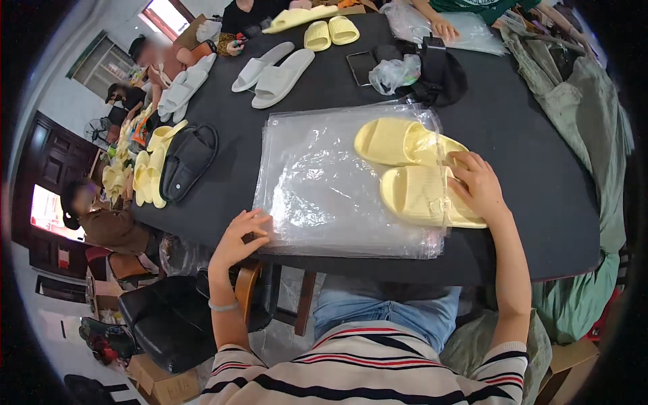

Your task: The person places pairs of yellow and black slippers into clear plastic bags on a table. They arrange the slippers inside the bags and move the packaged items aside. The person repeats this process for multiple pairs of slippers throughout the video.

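Right hand (476, 183) covers the heel end of the near yellow slipper (422, 196); can't tell if fingers grip or just rest on it. Far slipper (398, 142) is partly under the edge of the clear bags (324, 189), glare hides its detail. How many bags in the stack: can't tell. Left hand (241, 236) hides the stack's near corner; fingertips curl under, not visible. Table (526, 135) near edge hides the person's lap. Another person's hand (445, 28) at top, arm cut off by frame edge. Dark bundle (439, 74) by the crumpled bag (395, 73): kind unclear. People at left blurred.
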The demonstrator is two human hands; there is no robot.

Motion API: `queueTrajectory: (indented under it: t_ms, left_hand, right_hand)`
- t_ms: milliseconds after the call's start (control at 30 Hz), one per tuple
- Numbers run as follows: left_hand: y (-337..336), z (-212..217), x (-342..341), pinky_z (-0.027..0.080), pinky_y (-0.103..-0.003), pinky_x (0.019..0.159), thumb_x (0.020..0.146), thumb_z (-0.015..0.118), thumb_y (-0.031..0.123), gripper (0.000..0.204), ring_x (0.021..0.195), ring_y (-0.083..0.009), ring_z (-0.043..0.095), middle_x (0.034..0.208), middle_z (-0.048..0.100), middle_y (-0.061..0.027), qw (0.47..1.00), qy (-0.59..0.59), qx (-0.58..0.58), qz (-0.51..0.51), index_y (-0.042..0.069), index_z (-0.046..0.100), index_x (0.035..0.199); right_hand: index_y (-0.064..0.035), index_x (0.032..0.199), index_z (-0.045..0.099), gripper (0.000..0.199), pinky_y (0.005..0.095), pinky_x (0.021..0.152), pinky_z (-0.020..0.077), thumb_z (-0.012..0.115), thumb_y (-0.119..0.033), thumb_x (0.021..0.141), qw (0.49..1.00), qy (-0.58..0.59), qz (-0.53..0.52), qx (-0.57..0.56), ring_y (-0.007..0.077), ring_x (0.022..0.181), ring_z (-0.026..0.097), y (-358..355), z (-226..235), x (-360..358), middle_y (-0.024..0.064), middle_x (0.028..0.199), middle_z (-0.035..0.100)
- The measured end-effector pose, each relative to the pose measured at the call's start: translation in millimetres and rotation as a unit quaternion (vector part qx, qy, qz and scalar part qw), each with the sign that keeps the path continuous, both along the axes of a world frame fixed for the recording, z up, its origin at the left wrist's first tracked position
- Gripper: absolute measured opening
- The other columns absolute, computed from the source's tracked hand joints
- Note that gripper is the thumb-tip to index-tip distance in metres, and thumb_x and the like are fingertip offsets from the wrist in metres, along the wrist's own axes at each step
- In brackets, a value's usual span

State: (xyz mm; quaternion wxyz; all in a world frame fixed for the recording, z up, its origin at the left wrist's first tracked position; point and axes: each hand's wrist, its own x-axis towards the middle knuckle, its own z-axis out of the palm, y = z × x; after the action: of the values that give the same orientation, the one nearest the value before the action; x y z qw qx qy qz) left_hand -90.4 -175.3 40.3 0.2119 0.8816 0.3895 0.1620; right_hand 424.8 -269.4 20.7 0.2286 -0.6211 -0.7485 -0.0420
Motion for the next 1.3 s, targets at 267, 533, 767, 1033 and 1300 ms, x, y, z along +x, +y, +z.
queueTrajectory:
  t_ms: [267, 533, 767, 1033, 1300]
  left_hand:
    - [12.4, 24.6, 59.2, 0.033, -0.041, 0.11, 0.087, 0.064, 0.008, 0.037, 0.127, -0.0313, 0.049, 0.131, 0.057, -0.0147, 0.987, -0.14, -0.024, 0.07, 0.003, 0.058, 0.124]
    - [46.8, -47.0, 87.3, 0.021, -0.047, 0.115, 0.097, 0.048, 0.037, 0.061, 0.139, -0.0353, 0.03, 0.148, 0.034, -0.0228, 0.992, 0.069, 0.094, 0.04, -0.002, 0.036, 0.142]
    - [39.0, -58.4, 93.3, 0.021, -0.05, 0.114, 0.091, 0.051, 0.049, 0.073, 0.139, -0.0363, 0.031, 0.147, 0.035, -0.0238, 0.977, 0.126, 0.163, 0.057, -0.001, 0.038, 0.142]
    - [36.6, -52.1, 93.6, 0.02, -0.049, 0.115, 0.092, 0.048, 0.053, 0.074, 0.14, -0.0358, 0.029, 0.148, 0.033, -0.0226, 0.978, 0.124, 0.16, 0.053, 0.0, 0.036, 0.143]
    - [34.4, -51.5, 92.2, 0.02, -0.046, 0.115, 0.092, 0.047, 0.056, 0.075, 0.14, -0.0315, 0.03, 0.148, 0.036, -0.0206, 0.976, 0.119, 0.168, 0.067, 0.002, 0.037, 0.143]
  right_hand:
    - [-0.0115, 0.112, 0.067, 0.03, 0.0403, 0.091, 0.0454, 0.065, -0.027, 0.086, 1.0, -0.007, -0.006, 0.002, 0.0272, 0.114, 0.054, -0.9, -1.3, -1.5, 0.0062, 0.12, 0.059]
    - [-0.0149, 0.116, 0.066, 0.032, 0.0406, 0.092, 0.0451, 0.062, -0.028, 0.088, 1.0, -0.001, -0.001, -0.005, 0.0263, 0.115, 0.053, -2.2, 0.6, -1.7, 0.0058, 0.119, 0.059]
    - [-0.0118, 0.124, 0.06, 0.041, 0.0446, 0.103, 0.0354, 0.065, -0.023, 0.085, 0.999, -0.048, 0.019, -0.008, 0.0281, 0.118, 0.05, -3.1, 10.7, -4.5, 0.0093, 0.124, 0.055]
    - [-0.0042, 0.12, 0.059, 0.054, 0.0434, 0.105, 0.0328, 0.067, -0.014, 0.067, 0.942, 0.272, 0.182, -0.075, 0.0342, 0.119, 0.046, -28.1, 41.7, -23.6, 0.016, 0.123, 0.052]
    - [-0.0036, 0.12, 0.054, 0.065, 0.0436, 0.092, 0.0418, 0.082, -0.014, 0.062, 0.978, 0.197, 0.06, 0.027, 0.0351, 0.108, 0.05, -25.0, 27.3, -41.3, 0.0164, 0.118, 0.051]
